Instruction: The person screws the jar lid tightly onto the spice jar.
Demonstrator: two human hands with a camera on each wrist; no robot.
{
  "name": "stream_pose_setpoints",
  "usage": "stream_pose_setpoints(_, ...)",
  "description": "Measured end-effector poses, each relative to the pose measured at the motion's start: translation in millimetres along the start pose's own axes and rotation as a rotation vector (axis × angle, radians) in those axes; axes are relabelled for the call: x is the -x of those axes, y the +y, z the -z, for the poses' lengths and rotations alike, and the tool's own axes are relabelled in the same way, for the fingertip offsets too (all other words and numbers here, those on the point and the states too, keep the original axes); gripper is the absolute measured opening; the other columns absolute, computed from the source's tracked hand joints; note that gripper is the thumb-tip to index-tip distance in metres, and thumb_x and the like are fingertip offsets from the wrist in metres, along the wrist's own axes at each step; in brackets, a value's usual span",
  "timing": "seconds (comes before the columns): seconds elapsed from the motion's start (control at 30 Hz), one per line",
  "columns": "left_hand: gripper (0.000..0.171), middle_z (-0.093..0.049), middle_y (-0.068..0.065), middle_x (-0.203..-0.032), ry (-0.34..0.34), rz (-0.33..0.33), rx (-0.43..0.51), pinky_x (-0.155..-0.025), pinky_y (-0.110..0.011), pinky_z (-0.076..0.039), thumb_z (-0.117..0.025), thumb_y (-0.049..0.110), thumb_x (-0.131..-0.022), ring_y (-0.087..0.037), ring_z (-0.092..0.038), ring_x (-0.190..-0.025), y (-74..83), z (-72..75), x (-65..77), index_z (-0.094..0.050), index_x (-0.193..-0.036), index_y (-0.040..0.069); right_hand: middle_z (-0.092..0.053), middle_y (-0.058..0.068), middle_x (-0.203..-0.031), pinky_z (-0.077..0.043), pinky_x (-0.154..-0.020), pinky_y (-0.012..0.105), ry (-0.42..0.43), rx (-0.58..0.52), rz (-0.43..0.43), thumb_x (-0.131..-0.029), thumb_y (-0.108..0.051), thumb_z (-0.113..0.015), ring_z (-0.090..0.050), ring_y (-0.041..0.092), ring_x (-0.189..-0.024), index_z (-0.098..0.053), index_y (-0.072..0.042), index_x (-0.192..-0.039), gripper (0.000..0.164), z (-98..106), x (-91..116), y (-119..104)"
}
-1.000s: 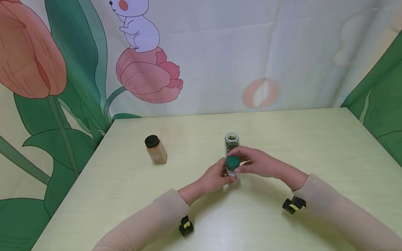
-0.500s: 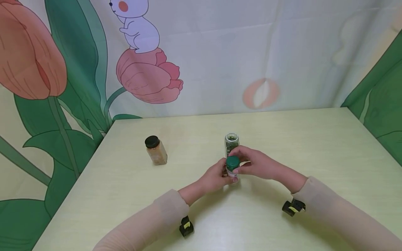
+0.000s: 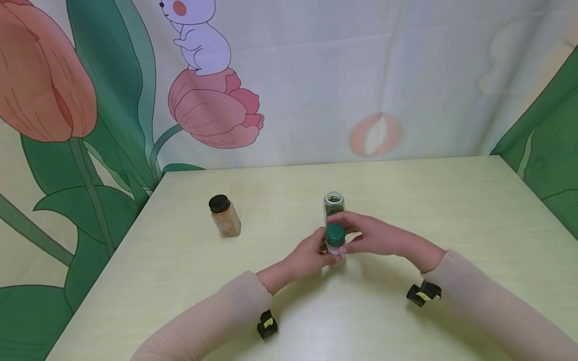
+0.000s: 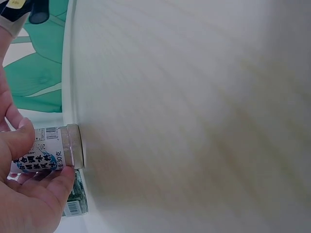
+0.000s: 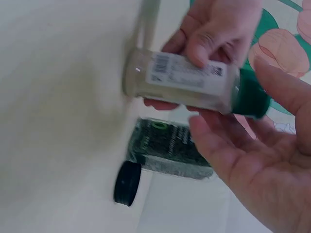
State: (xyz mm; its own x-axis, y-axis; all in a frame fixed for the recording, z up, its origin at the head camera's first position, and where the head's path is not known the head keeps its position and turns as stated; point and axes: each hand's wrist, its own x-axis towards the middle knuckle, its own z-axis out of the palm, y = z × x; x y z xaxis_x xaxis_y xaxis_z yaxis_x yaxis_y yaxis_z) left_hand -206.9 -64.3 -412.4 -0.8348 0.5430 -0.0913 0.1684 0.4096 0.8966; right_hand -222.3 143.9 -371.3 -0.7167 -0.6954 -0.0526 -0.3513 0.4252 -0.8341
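At the table's middle, my left hand [image 3: 309, 254] grips a small clear spice jar [image 4: 43, 149] with a white printed label. The jar stands upright on the table, and its green cap [image 3: 335, 235] is on. My right hand [image 3: 368, 235] has its thumb and fingers curled about that cap; its far fingertips are partly hidden behind it. Right behind stands an uncapped glass jar of dried green herbs [image 3: 333, 204], its lower part covered by the right hand in the head view. A dark loose cap [image 5: 127, 183] lies beside the herb jar in the right wrist view.
A spice bottle [image 3: 227, 220] with a black lid and tan contents stands to the left on the pale table [image 3: 149, 281]. A printed curtain [image 3: 298, 90] hangs along the table's back edge. A small black camera [image 3: 423, 294] is worn at each wrist.
My right hand shifts slightly around the green cap, its thumb moving a little down and back. The left hand and both jars stay in place.
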Motion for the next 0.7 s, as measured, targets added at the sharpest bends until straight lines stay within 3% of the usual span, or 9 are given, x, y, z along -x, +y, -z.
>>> stream_pose_setpoints(0.2,0.051,-0.061,-0.027,-0.137,-0.006,-0.013,0.004,-0.110,-0.046,-0.052,-0.068,0.004,-0.097,-0.038,-0.061,-0.129,-1.0,0.0,-1.1,-0.042,-0.139,-0.007,-0.054,0.024,-0.146,-0.042,-0.114,0.065,-0.067,0.050,0.028,-0.100,-0.008,-0.063,-0.057,0.043,-0.131,-0.045,-0.001,-0.148,0.051,8.5,-1.0,0.2)
stream_pose_setpoints(0.7,0.050,-0.060,-0.027,-0.137,-0.009,-0.004,-0.002,-0.109,-0.042,-0.053,-0.068,0.005,-0.097,-0.038,-0.061,-0.129,0.7,-0.5,0.8,-0.042,-0.139,-0.007,-0.062,0.023,-0.133,-0.054,-0.105,0.057,0.026,0.058,0.041,-0.100,-0.009,-0.065,-0.061,0.044,-0.126,-0.053,0.001,-0.138,0.041,1.0,1.6,0.1)
